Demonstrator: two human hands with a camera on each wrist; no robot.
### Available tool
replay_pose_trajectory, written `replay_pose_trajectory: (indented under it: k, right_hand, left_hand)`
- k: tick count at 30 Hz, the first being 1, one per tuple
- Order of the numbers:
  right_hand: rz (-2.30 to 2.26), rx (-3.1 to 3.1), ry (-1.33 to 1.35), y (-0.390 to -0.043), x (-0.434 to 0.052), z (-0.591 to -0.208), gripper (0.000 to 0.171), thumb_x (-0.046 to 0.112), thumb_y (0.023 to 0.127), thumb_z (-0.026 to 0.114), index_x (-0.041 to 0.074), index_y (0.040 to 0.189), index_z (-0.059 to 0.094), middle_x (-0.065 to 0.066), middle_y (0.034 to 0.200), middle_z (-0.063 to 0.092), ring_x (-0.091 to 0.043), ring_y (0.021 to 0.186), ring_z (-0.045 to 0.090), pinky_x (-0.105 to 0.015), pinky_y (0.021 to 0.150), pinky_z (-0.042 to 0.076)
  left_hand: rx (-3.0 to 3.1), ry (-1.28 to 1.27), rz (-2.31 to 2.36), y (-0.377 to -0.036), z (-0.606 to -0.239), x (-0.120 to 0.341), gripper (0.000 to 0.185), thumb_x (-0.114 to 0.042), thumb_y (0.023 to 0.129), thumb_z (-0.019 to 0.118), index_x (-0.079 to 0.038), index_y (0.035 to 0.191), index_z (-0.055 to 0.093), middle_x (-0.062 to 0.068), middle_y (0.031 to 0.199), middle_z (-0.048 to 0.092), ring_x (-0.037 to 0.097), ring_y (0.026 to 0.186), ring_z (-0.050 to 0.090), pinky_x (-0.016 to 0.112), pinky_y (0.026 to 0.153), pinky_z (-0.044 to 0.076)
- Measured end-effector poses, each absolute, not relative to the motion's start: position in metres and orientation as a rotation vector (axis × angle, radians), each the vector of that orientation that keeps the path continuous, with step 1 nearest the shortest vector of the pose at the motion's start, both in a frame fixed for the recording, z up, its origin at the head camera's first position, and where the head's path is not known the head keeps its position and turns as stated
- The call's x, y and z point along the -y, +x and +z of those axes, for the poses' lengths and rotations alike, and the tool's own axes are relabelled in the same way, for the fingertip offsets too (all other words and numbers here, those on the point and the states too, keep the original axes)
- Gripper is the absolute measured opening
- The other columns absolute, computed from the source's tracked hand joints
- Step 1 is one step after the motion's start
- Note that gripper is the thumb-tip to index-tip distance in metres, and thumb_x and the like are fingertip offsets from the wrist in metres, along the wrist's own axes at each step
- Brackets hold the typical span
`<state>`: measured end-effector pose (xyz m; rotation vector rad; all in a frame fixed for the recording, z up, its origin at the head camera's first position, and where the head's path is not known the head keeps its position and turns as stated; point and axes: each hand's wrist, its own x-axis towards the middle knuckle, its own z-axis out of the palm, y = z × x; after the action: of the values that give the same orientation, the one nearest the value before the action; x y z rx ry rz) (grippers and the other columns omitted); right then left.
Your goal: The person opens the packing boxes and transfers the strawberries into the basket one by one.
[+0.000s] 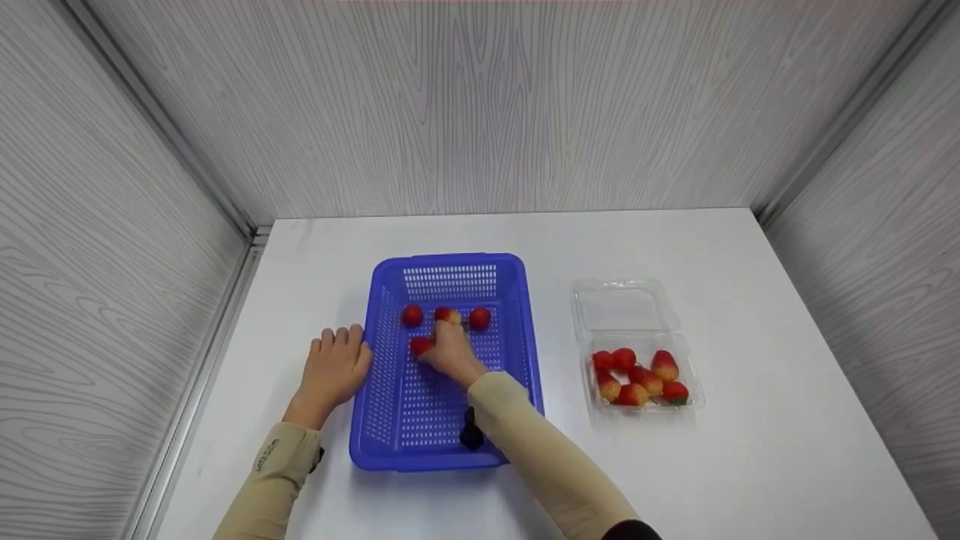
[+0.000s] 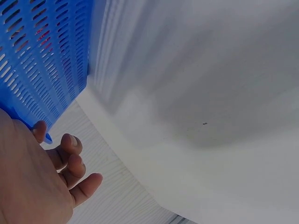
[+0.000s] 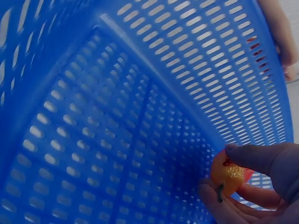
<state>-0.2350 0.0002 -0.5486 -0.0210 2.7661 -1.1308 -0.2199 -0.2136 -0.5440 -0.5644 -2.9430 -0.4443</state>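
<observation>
My right hand [image 1: 454, 352] reaches down into a blue plastic basket [image 1: 450, 459]. Thumb and fingers pinch a red-and-yellow fruit [image 3: 227, 175] with a short green stem, low by the basket's slotted left wall. Just beyond this hand, two round red fruits [image 1: 412, 315] and another red-and-yellow fruit [image 1: 446, 315] lie in a row on the basket floor. Against the outside of the left rim rests my left hand [image 1: 334, 367], its fingers loosely extended and holding nothing. In the left wrist view, the left thumb [image 2: 40, 130] is at the rim.
Right of the basket, a clear hinged plastic box [image 1: 697, 390] holds several red and red-and-yellow fruits, its lid [image 1: 622, 304] folded back. A small black device [image 1: 471, 433] shows beside the right cuff. Grey wood-grain panels [image 1: 510, 112] enclose the white table [image 1: 780, 337] at the back and sides.
</observation>
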Motion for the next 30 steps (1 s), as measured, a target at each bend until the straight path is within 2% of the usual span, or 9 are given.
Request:
replay_pose_trajectory:
  k: [11,15,23,30]
  right_hand:
    - [-1.213,-2.753,-0.123,-0.233,0.003,-0.559,0.021,0.004,0.082,0.072,-0.003,0.097,0.059,-0.004,0.075,0.051,-0.019,0.068,0.052,-0.033,0.062,0.046]
    - [-1.236,-2.737,-0.131,-0.233,0.002,-0.56,0.026,0.007,0.085,0.071,-0.005,0.106,0.06,-0.004,0.078,0.052,-0.02,0.071,0.053,-0.034,0.065,0.047]
    - [-1.164,-2.69,-0.117,-0.231,0.001,-0.554,0.038,0.01,0.083,0.075,-0.007,0.112,0.057,-0.01,0.088,0.058,-0.023,0.079,0.057,-0.039,0.075,0.052]
    - [-1.194,-2.626,-0.091,-0.227,-0.003,-0.539,0.052,0.015,0.083,0.075,-0.006,0.124,0.051,-0.017,0.106,0.062,-0.027,0.091,0.059,-0.044,0.087,0.051]
  left_hand:
    - [2.981,-0.548,-0.466,-0.217,-0.544,0.214,0.023,-0.02,0.101,0.038,0.001,0.106,0.045,0.018,0.09,0.046,0.038,0.083,0.041,0.05,0.074,0.032]
    - [2.977,-0.555,-0.464,-0.219,-0.545,0.213,0.022,-0.02,0.101,0.038,0.001,0.105,0.045,0.018,0.09,0.045,0.038,0.083,0.04,0.05,0.074,0.032]
    - [2.984,-0.552,-0.443,-0.22,-0.547,0.215,0.022,-0.02,0.101,0.039,0.0,0.105,0.045,0.016,0.088,0.044,0.036,0.081,0.038,0.048,0.072,0.031]
    - [2.952,-0.556,-0.453,-0.222,-0.545,0.214,0.021,-0.021,0.1,0.036,-0.001,0.1,0.044,0.016,0.085,0.044,0.035,0.079,0.038,0.047,0.071,0.031]
